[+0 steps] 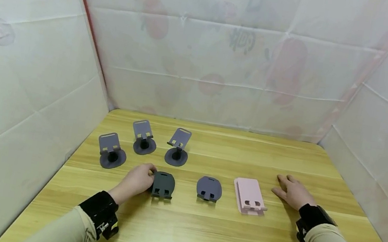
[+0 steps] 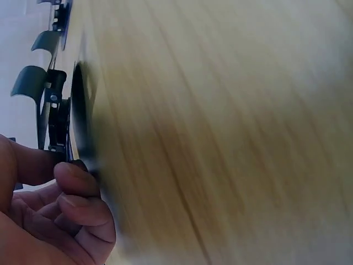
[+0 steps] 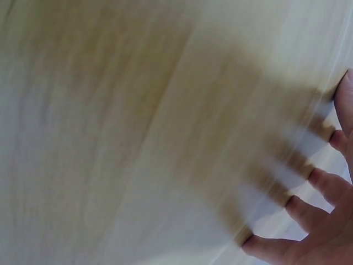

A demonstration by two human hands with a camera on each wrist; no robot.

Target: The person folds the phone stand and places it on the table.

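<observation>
sleeves: long, snug, pale beige fabric on both forearms, ending just short of the wrists
left hand [image 1: 138, 179]: bare, short plain nails
right hand [image 1: 294, 192]: bare, no rings
wrist straps: wide black bands, each carrying a small black camera block at about 6 o'clock of the hand

Grey stands [image 1: 163, 184], pink stand [image 1: 249, 196]

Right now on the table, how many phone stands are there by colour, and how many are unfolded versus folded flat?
Grey stands unfolded and upright: 3
Grey stands folded flat: 2, the dark one in the left hand's grip and a lighter one beside it
Pink stand folded flat: 1
Total: 6 stands, 5 grey and 1 pink.
</observation>
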